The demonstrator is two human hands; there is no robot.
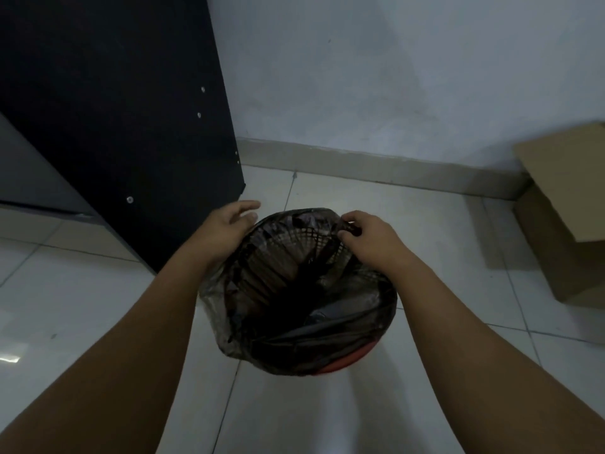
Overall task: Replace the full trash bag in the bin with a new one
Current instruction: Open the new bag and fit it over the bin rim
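Bag-fitting stage, looks like: right hand (366,237) pinches the black bag (294,322) over the bin (340,367) rim, left hand (229,224) open, empty. Next, probably stretch the left side down.

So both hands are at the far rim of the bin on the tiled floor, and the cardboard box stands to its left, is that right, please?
Not quite: the head view shows the cardboard box to the right of the bin. Both the left hand and right hand are at its far rim.
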